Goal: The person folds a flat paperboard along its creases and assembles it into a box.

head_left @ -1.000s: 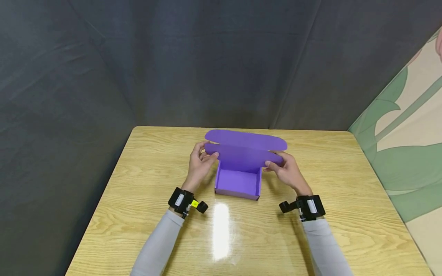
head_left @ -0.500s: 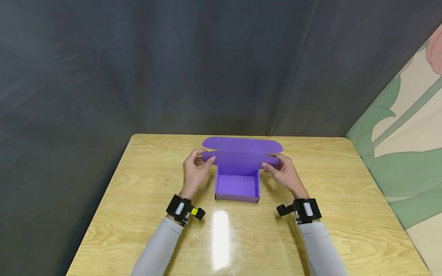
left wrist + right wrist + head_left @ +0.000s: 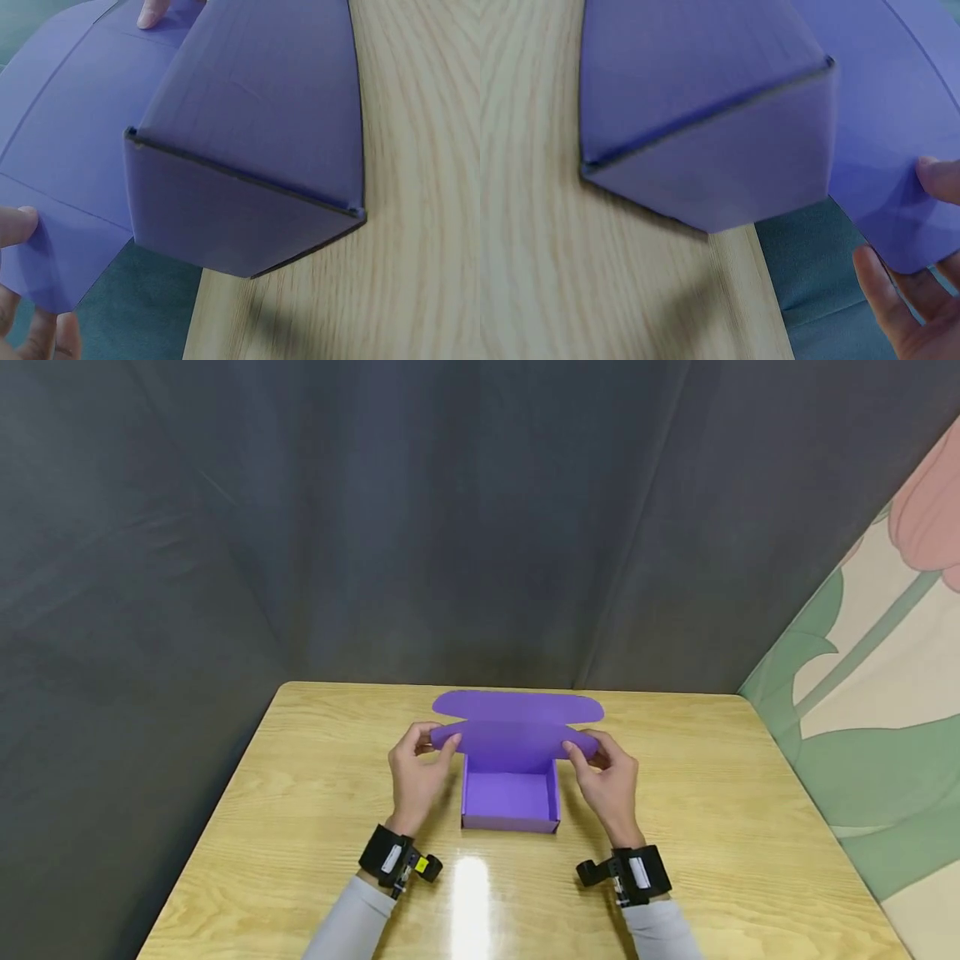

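Observation:
A purple cardboard box (image 3: 510,793) stands on the wooden table with its lid (image 3: 513,737) raised at the back. The lid's long front flap (image 3: 517,705) extends along its top edge, and a side flap sticks out at each end. My left hand (image 3: 416,781) pinches the left side flap (image 3: 64,259), thumb on the inner face and fingers behind. On the other side my right hand (image 3: 611,785) pinches the right side flap (image 3: 900,225) the same way. Both wrist views show the box's outer walls close up, with its base on the table.
The wooden table (image 3: 300,827) reaches back to a dark curtain (image 3: 450,527). At the right hangs a cloth with a tulip pattern (image 3: 885,760). Each wrist carries a black camera mount, and light reflects off the table in front of the box.
The whole scene sits lower in the head view, as the camera has tilted up. Both hands keep their pinch on the side flaps, and the lid stays raised.

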Motion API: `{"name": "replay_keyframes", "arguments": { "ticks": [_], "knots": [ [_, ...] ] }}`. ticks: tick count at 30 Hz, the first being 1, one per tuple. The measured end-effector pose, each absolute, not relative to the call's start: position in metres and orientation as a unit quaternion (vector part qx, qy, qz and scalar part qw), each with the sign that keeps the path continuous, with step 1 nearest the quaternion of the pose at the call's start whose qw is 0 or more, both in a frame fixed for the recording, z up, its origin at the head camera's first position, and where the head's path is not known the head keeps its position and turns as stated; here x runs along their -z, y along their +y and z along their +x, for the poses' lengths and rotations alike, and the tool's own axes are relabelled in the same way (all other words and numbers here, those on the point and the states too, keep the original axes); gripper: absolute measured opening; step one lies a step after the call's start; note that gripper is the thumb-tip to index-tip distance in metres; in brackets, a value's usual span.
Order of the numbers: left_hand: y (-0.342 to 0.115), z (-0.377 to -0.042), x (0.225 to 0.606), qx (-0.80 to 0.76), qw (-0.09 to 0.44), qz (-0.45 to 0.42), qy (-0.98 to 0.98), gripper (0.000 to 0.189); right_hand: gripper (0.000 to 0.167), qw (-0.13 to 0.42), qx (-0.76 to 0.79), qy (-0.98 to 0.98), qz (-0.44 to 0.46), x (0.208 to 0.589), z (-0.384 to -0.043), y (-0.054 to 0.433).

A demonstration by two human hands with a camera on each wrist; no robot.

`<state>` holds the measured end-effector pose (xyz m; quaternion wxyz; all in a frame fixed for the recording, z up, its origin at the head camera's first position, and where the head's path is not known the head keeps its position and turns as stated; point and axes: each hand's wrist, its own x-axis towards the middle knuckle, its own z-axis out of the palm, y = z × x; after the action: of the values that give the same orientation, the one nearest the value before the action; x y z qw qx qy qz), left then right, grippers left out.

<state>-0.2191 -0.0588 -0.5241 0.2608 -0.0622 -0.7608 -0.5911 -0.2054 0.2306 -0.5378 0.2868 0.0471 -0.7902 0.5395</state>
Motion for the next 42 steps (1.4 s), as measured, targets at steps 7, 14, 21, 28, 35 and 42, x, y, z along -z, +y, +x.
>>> {"name": "replay_keyframes", "arguments": {
  "ticks": [7,14,21,28,35,42],
  "knots": [
    [-0.045,-0.224,0.526,0.595,0.309,-0.049,-0.74,0.022,0.015,0.371,-0.409,-0.83,0.078,0.529,-0.205,0.23],
    [-0.047,-0.232,0.518,0.563,0.334,-0.071,-0.752,0.021,0.018,0.391,-0.352,-0.844,0.106,0.519,-0.209,0.233],
    [-0.055,-0.232,0.507,0.549,0.293,-0.12,-0.773,0.013,0.014,0.358,-0.386,-0.841,0.124,0.509,-0.208,0.238],
    [-0.057,-0.233,0.5,0.606,0.198,-0.136,-0.758,0.018,0.028,0.229,-0.553,-0.792,0.12,0.502,-0.204,0.241],
    [-0.056,-0.233,0.5,0.664,0.079,-0.172,-0.723,0.034,0.037,0.111,-0.645,-0.744,0.137,0.498,-0.204,0.245],
    [-0.056,-0.23,0.496,0.668,0.031,-0.177,-0.722,0.041,0.041,0.067,-0.679,-0.716,0.152,0.499,-0.205,0.24]
  ]
}}
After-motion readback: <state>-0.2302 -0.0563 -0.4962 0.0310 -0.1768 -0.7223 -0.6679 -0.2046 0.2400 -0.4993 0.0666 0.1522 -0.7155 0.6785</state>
